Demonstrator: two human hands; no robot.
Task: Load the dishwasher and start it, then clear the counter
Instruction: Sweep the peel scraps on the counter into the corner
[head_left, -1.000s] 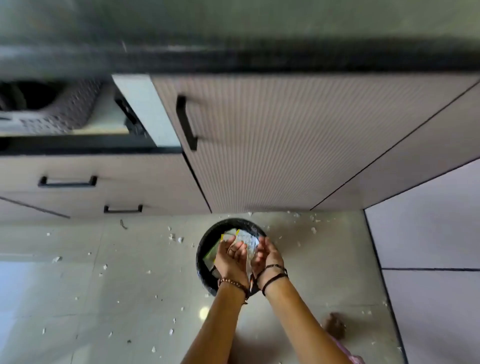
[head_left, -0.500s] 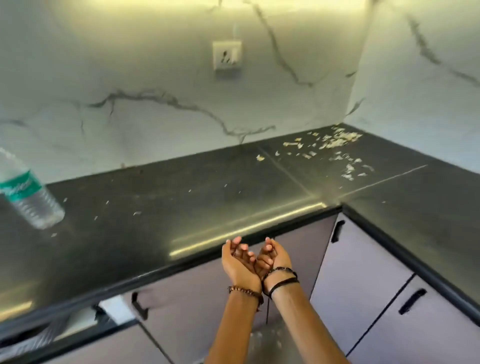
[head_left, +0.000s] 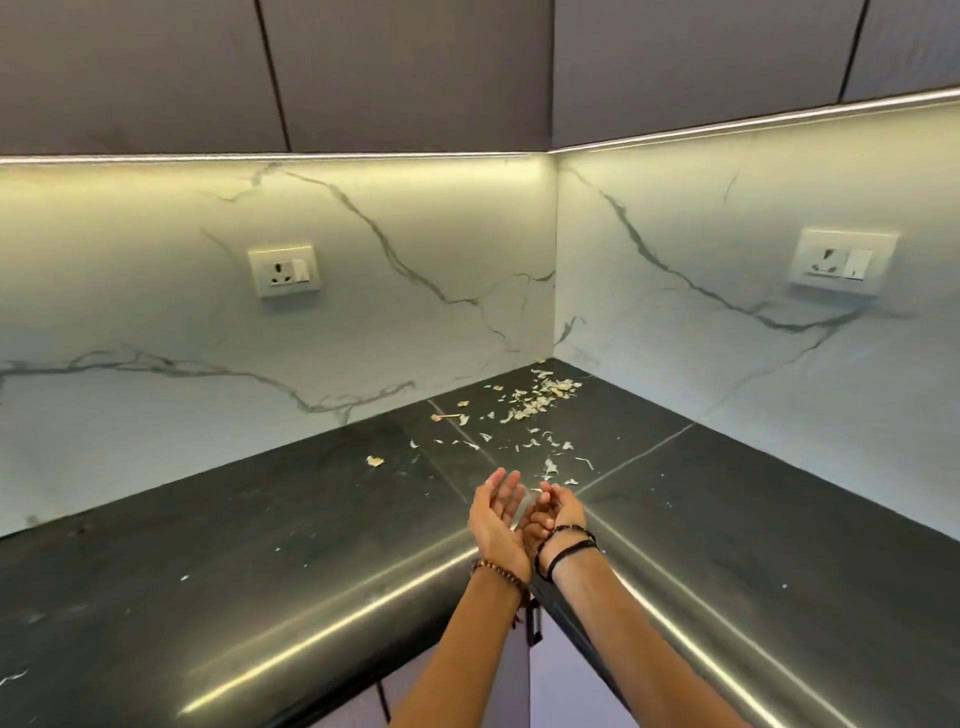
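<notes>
Both palms face up over the black countertop (head_left: 260, 561). The left hand (head_left: 496, 519) and right hand (head_left: 558, 512) are cupped loosely, holding nothing. Pale peel scraps (head_left: 540, 397) lie beyond them.

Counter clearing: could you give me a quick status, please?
Left hand and right hand cupped, empty. Peel scraps litter counter corner. Nothing blocking.

**Marble corner under strip light**

White, grey-veined marble walls (head_left: 395, 291) meet in a corner. A lit strip (head_left: 270, 157) runs beneath dark upper cabinets (head_left: 405, 67). One socket (head_left: 283, 270) sits on the left wall, another socket (head_left: 840, 262) on the right.
</notes>
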